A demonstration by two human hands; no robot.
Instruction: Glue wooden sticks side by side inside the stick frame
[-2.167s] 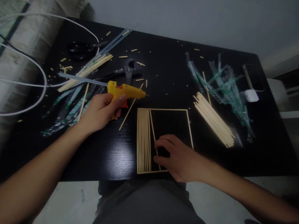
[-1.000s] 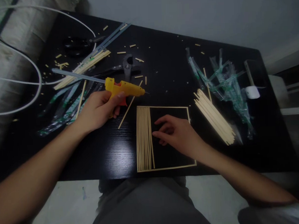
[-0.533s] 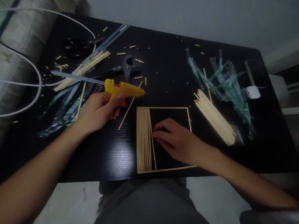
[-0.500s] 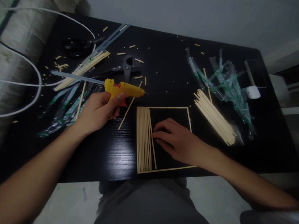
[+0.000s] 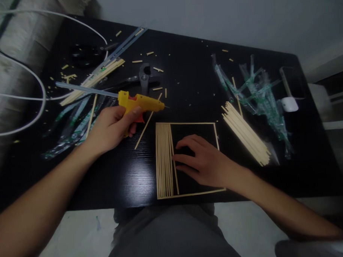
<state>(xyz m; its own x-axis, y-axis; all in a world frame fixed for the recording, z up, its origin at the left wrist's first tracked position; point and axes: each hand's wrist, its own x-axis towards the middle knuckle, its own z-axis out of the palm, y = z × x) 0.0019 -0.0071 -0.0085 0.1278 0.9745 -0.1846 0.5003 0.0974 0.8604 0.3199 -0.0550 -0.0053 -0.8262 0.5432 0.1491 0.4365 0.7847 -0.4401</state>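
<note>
My left hand (image 5: 111,127) is closed round the grip of a yellow glue gun (image 5: 139,103), whose nozzle points right above a square frame of thin wooden sticks (image 5: 215,131) on the black table (image 5: 128,175). Several sticks (image 5: 163,158) fill the frame's left side. My right hand (image 5: 203,161) lies inside the frame, fingers stretched out, fingertips pressing the newest stick against that row.
A loose bundle of sticks (image 5: 245,134) lies right of the frame, with green plastic wrappers (image 5: 260,95) and a small white object (image 5: 288,104) beyond. Pliers (image 5: 144,79), more sticks (image 5: 93,80), wrappers, stick offcuts and a white cable (image 5: 38,92) lie at the left back.
The slanted stick inside the frame has been pushed left against the filled row. My right hand moved up from the frame's lower edge to its middle. The glue gun barely moved.
</note>
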